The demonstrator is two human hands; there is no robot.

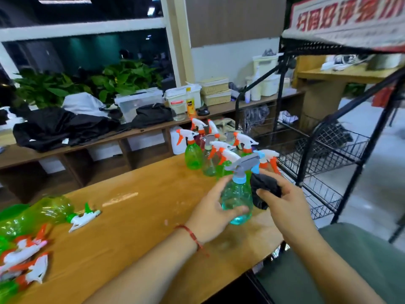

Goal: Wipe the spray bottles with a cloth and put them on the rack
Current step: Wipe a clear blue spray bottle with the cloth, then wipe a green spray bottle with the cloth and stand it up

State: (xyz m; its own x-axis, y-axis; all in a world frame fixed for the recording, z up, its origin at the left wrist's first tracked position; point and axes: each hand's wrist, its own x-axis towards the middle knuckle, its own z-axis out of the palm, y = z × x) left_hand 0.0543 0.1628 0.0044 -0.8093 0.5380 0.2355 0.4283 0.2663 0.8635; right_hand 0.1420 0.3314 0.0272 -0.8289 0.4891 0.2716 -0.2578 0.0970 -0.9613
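- Gripping the blue spray bottle point(237, 200) round its belly with the left hand point(210, 213), thumb curling across the front and fingers wrapping behind.
- Holding that bottle upright over the right end of the wooden table point(142, 216); resting on the top or lifted off it, not being clear.
- Clutching a bunched dark cloth point(266, 189) in the right hand point(285, 207), fingers curling round it, and pressing it against the bottle's right side below the grey trigger head point(243, 164).
- Standing upright together at the table's far end, just behind the held bottle: a cluster of green spray bottles point(194, 154) with white-and-orange triggers.
- Standing just beside the table's right edge: a black wire rack point(328, 154) with basket shelves.
- Lying on its side at the table's left end: a green bottle point(43, 213) with a white-and-green trigger.
- Lying heaped nearer the lower left corner: white-and-orange trigger heads point(28, 260).
- Wearing a red string bracelet point(192, 234) on the left wrist.
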